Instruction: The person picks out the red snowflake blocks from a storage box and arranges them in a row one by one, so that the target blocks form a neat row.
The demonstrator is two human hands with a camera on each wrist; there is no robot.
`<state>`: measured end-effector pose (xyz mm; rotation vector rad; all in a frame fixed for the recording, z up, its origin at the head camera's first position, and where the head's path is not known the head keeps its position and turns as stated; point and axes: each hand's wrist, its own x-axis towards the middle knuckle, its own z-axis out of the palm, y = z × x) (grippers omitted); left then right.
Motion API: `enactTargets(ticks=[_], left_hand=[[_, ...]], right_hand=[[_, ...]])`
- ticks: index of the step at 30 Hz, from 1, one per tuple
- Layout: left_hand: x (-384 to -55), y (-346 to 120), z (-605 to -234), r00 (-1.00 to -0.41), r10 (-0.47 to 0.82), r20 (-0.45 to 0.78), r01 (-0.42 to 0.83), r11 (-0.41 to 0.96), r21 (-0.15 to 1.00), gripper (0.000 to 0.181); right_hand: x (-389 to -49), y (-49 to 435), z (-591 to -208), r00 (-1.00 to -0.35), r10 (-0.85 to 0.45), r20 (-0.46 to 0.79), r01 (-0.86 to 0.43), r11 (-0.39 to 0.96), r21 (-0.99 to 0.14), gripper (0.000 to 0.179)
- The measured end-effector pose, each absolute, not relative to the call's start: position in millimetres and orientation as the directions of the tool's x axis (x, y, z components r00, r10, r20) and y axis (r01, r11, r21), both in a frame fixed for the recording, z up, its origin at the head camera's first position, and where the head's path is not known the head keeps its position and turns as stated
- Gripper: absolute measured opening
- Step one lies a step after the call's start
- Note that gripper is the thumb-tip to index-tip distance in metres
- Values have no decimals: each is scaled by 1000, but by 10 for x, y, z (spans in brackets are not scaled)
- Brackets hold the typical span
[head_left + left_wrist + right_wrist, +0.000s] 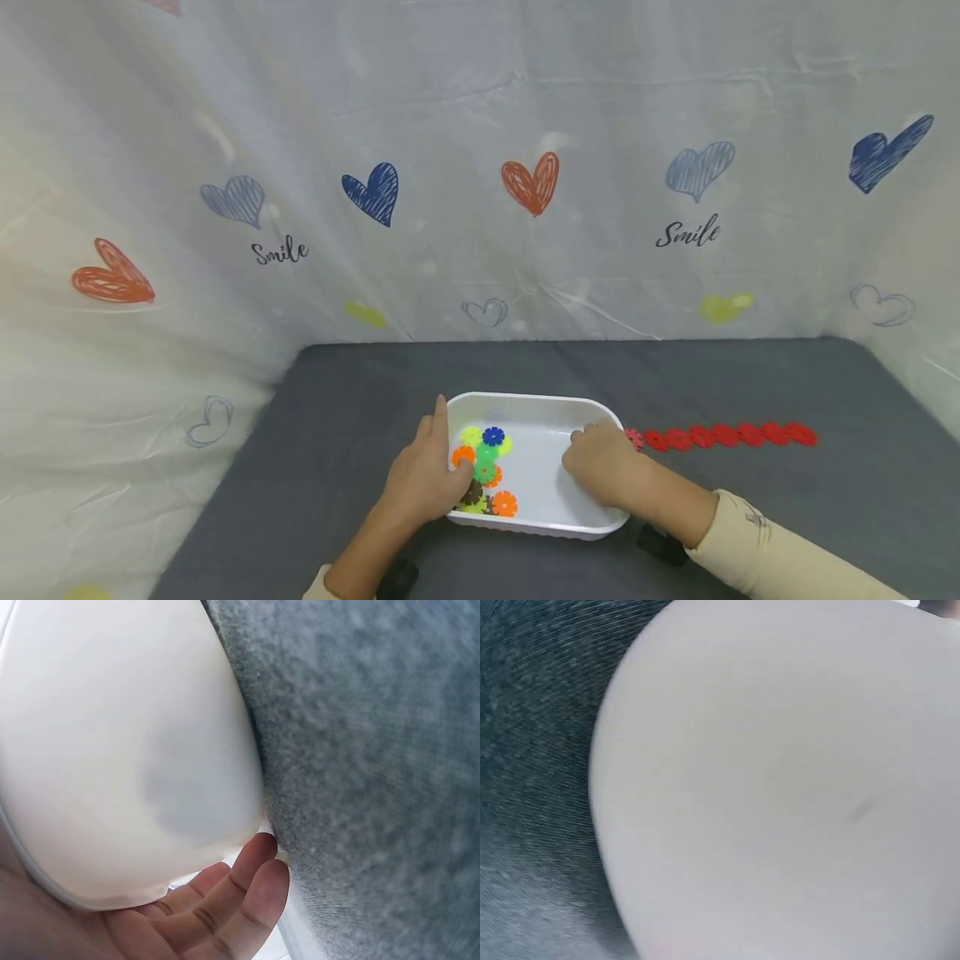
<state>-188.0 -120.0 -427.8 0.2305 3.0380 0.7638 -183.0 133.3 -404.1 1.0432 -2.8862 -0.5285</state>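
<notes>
A white plastic tray (540, 521) stands on the grey cloth. My left hand (427, 475) grips its left end, the thumb inside and the index finger lying along the rim. In the left wrist view, other fingers (247, 892) curl beneath the tray's outer wall (112, 750). My right hand (603, 467) is over the right end, its fingers curled inside the tray; what they hold is hidden. Colourful notched discs (485, 458) lie in the tray's left part, partly behind my left thumb. Only tray wall (765, 787) fills most of the right wrist view.
A row of several red notched discs (725, 434) runs rightward from beside the tray's right rim. Grey cloth (750, 375) covers the table. A whitish sheet with printed hearts (450, 100) hangs behind and along the sides.
</notes>
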Motion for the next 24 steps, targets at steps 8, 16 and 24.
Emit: enactTargets(ticks=[8,16,24], left_hand=[[-1881,-1202,-4272,-989,136,64,150,874,462,91],[-1875,-1189,-4278,-989,137,61,150,877,457,92],[-1876,-1189,-4288,-989,136,60,149,878,455,91]], right_hand=[[-1962,1516,-4172,-708,-679,194,-689,725,21,21],[-1976,1616,-4227,-656,-657,371,-752,608,-254,22],[-1971,1601,-4247,-738,-567,366,-673,661,-333,42]])
